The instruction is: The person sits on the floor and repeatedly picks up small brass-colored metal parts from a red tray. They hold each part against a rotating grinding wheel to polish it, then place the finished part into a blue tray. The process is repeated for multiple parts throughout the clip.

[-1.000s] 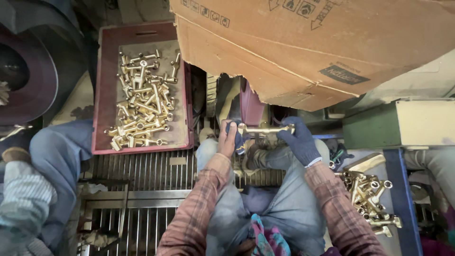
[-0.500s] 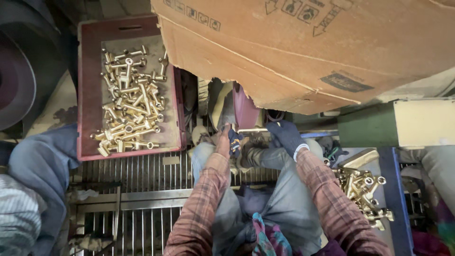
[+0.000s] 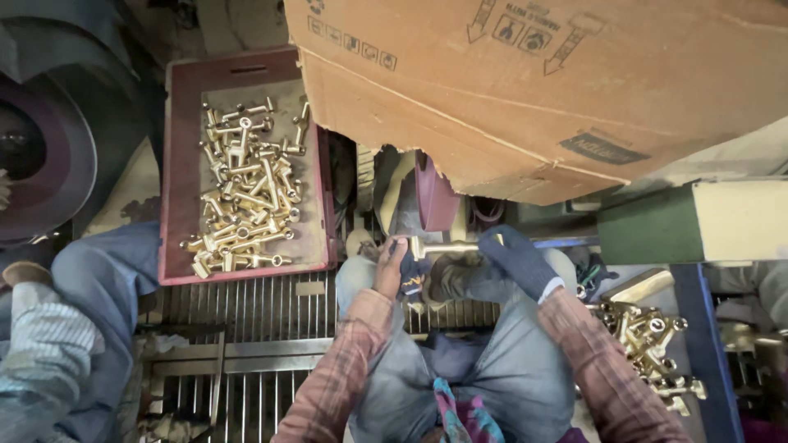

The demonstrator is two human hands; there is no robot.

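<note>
Overhead, a large cardboard box fills the far right of the workshop scene, above a dark red wheel that stands on edge. At far left a red crate holds a heap of brass fittings and rests at the far edge of a slatted metal grate. A second heap of brass parts lies at near right. Between the person's knees, the left hand, bare, closes its fingers round one end of a brass fitting, with a dark cloth beside it. The right hand, in a dark glove, grips the other end. The fitting lies level, just near of the wheel.
</note>
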